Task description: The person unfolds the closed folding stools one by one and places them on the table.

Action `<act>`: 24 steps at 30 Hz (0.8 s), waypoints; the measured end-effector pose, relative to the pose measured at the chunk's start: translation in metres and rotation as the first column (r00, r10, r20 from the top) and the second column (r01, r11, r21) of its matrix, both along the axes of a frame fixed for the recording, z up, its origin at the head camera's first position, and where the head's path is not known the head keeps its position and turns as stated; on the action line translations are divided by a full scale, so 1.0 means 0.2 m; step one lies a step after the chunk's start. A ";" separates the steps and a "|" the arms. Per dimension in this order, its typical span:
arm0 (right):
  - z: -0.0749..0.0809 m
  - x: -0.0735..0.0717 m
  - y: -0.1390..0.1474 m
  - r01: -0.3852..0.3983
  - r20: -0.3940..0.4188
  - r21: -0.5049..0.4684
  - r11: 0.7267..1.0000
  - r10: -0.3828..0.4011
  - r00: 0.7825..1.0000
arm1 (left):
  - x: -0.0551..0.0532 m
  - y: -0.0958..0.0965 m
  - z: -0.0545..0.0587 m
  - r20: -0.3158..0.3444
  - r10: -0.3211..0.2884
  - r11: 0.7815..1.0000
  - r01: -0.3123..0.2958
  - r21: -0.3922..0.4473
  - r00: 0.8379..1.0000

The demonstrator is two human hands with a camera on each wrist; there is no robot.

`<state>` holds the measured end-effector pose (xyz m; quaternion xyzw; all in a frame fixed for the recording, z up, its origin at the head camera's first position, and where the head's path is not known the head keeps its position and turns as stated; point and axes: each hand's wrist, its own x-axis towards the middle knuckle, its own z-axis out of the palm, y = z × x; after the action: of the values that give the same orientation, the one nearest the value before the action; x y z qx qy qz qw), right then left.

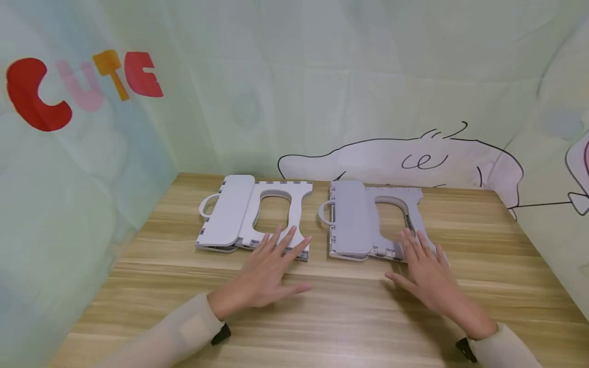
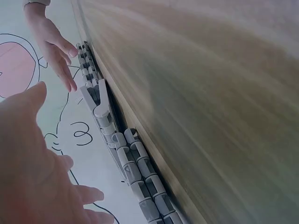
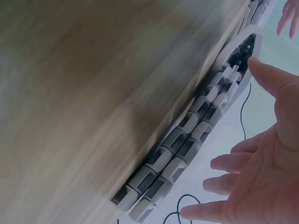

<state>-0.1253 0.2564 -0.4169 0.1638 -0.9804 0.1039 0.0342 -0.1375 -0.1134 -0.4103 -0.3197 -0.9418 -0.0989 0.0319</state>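
Two folded plastic step stools lie flat on the wooden table, side by side with a gap between them. The left one, a white folding stool (image 1: 227, 209), has a loop handle on its left side and an oval opening. A light grey folding stool (image 1: 350, 220) of the same shape lies to its right. Over the near right corner of the white stool, my left hand (image 1: 269, 273) spreads its fingers and grips nothing. My right hand (image 1: 430, 278) is likewise outstretched above the grey stool's near right corner. Both wrist views show the stools' hinged edges below the palms.
The wooden table (image 1: 349, 327) extends toward me and to both sides of the stools. Behind it hangs a pale green cloth (image 1: 257, 117) with a cartoon drawing. Coloured letters reading CUTE (image 1: 39, 97) are on the left side.
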 end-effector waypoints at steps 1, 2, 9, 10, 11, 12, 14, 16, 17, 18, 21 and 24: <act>0.00 -0.01 0.00 0.001 -0.004 0.006 1.000 -0.001 1.000 | 0.00 0.00 0.00 0.003 0.000 1.000 0.000 -0.004 1.000; -0.01 -0.01 0.01 0.002 -0.010 0.011 1.000 -0.001 1.000 | -0.01 0.01 0.00 0.005 0.000 1.000 0.000 -0.009 1.000; -0.01 -0.05 0.04 0.010 -0.023 0.004 1.000 -0.010 1.000 | -0.03 0.04 0.00 0.017 -0.016 1.000 0.016 -0.019 1.000; 0.00 -0.06 0.05 0.012 -0.019 -0.002 1.000 -0.012 1.000 | -0.03 0.05 0.00 0.017 -0.016 1.000 0.016 -0.017 1.000; 0.00 -0.06 0.05 0.014 -0.014 -0.007 1.000 -0.014 1.000 | -0.03 0.05 0.00 0.014 -0.015 1.000 0.015 -0.018 1.000; 0.00 -0.07 0.06 0.015 -0.009 -0.014 1.000 -0.015 1.000 | -0.04 0.06 0.00 0.010 -0.016 1.000 0.016 -0.018 1.000; 0.01 -0.07 0.07 0.019 0.010 -0.028 0.999 -0.018 1.000 | -0.05 0.07 0.01 0.005 -0.019 1.000 0.020 -0.007 1.000; 0.01 -0.08 0.09 0.023 0.029 -0.033 0.999 -0.022 0.999 | -0.06 0.09 0.01 0.007 -0.024 1.000 0.024 0.003 1.000; 0.01 -0.08 0.09 0.026 0.036 -0.033 0.999 -0.025 0.999 | -0.06 0.10 0.02 0.006 -0.029 1.000 0.029 0.009 1.000; 0.02 -0.08 0.10 0.029 0.044 -0.034 0.999 -0.027 0.999 | -0.07 0.11 0.02 0.009 -0.033 0.999 0.033 0.020 0.999; 0.02 -0.09 0.11 0.035 0.058 -0.033 0.999 -0.033 0.998 | -0.09 0.13 0.03 0.021 -0.038 0.998 0.037 0.041 0.999; 0.01 -0.10 0.13 0.038 0.067 -0.033 0.999 -0.035 0.997 | -0.11 0.16 0.04 0.037 -0.040 0.998 0.038 0.053 0.999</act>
<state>-0.1447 0.2821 -0.4147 0.1418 -0.9819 0.1252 0.0064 -0.1596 -0.0822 -0.4031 -0.3350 -0.9329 -0.1302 0.0206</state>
